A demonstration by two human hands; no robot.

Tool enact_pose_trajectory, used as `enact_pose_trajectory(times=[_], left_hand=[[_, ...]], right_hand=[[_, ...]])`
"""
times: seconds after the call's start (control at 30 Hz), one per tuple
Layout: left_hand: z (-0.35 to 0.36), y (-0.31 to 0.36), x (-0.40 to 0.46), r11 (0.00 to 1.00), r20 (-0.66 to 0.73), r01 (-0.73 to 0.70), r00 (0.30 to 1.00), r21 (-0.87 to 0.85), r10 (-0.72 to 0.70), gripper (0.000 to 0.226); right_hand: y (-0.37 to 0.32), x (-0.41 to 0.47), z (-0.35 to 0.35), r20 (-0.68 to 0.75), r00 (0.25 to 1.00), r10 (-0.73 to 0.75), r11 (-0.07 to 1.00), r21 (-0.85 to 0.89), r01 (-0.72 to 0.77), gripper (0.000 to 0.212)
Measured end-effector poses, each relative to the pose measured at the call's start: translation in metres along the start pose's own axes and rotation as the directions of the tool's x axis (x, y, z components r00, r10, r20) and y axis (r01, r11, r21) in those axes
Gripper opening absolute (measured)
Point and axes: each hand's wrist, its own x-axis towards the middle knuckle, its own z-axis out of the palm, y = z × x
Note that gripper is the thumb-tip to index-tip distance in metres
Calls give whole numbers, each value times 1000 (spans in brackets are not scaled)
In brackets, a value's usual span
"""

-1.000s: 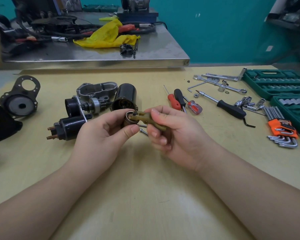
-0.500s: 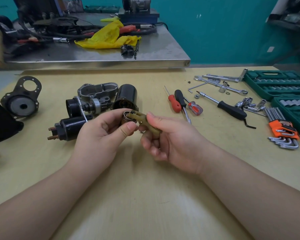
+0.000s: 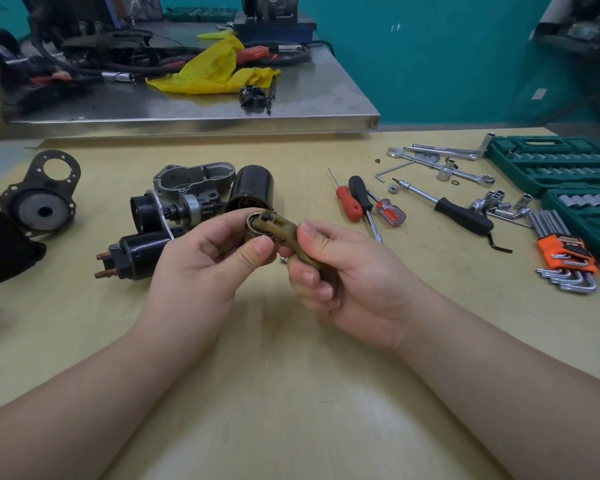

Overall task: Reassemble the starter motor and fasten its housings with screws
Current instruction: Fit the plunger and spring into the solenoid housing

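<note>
My left hand grips a small round metal part between thumb and fingers above the wooden table. My right hand holds a tan plastic fork lever whose forked end sits against that round part. Behind my hands lie the black cylindrical motor housing, the grey cast end housing, the armature shaft assembly and the black solenoid with copper terminals. A screw lies on the table under my right fingers.
A black flanged cover lies at the left. Screwdrivers, a ratchet driver, wrenches, loose sockets, hex keys and green socket cases fill the right. A steel bench with a yellow cloth stands behind.
My right hand has shifted slightly and turned the fork lever against the round part; both hands stay close together over the table.
</note>
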Motion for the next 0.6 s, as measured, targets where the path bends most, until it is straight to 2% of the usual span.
enact_pose_trajectory(times=[0.17, 0.27, 0.33, 0.4, 0.47, 0.53, 0.6], left_hand=[[3, 1, -1, 998, -10, 16, 1000, -54, -16, 23], [2, 4, 0, 1000, -5, 10, 1000, -17, -10, 24], [-1, 6, -1, 999, 2, 7, 1000, 47, -7, 25], [-5, 7, -2, 993, -3, 19, 1000, 114, -19, 24], [-9, 4, -2, 983, -28, 42, 999, 176, -38, 27], [-10, 2, -1, 970, -56, 68, 997, 233, -56, 32], [-10, 0, -1, 944, -57, 56, 998, 325, -39, 36]], right_hand=[[0, -2, 0, 10, 1000, 25, 995, 93, -26, 27], [-1, -2, 2, 6, 999, 37, 996, 76, -37, 28], [-2, -1, 3, -31, 999, 32, 999, -34, -33, 30], [-1, 0, 3, -145, 989, -34, 965, -260, -5, 29], [0, 0, 0, -243, 953, -181, 872, -488, 41, 22], [2, 0, -2, -232, 922, -310, 777, -620, 105, 17], [4, -1, -4, -189, 907, -375, 670, -732, 125, 23]])
